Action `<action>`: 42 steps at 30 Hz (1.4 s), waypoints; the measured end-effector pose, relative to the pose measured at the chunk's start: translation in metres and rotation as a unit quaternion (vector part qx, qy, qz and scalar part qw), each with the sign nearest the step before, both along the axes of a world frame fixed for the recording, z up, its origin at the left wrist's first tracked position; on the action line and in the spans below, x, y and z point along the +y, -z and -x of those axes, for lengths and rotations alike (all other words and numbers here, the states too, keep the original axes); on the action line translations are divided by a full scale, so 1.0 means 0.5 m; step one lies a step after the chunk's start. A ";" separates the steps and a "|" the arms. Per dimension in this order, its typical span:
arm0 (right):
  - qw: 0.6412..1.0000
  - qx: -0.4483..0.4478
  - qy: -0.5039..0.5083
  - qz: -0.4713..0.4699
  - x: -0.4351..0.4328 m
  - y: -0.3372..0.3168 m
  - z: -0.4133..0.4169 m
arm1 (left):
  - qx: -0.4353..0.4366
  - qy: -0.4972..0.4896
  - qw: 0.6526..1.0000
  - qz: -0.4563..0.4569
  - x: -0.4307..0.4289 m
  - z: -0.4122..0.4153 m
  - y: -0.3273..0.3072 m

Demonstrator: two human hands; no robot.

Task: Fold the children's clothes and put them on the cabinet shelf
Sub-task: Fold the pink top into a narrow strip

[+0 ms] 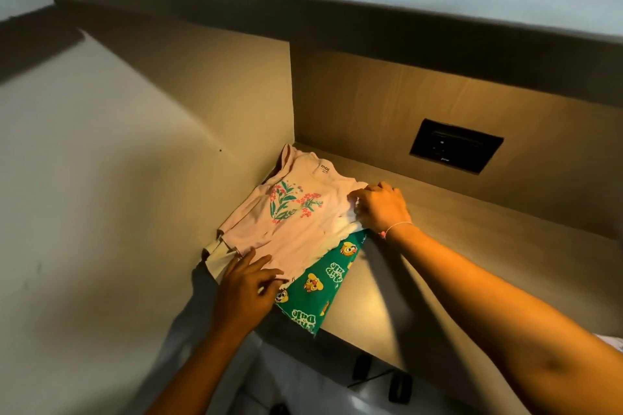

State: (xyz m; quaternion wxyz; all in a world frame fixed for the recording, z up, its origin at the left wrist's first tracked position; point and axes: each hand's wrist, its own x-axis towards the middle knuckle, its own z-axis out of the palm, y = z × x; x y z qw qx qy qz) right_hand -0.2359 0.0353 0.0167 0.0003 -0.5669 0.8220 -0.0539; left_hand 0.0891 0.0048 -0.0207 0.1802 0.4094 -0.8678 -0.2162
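– Pink floral children's top (296,212) crowns the pile on the beige wooden cabinet shelf (387,307), over a white cloth (340,229) and a green cartoon-print garment (320,283).
– My right hand (381,209) clutches the white cloth; my left hand (246,283) lies flat, fingers loose. I'd square the edges into the corner before releasing.

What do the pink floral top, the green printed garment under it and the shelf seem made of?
Pink floral top: soft knit, likely cotton; it creases limply. Green printed garment: similar thin matte fabric, cartoon print. Shelf: probably laminated board, smooth with slight sheen.
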 end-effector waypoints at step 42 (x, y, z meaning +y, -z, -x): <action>0.864 -0.217 0.245 0.382 0.653 -0.190 0.079 | 0.209 0.285 0.929 -0.110 0.091 0.300 -0.271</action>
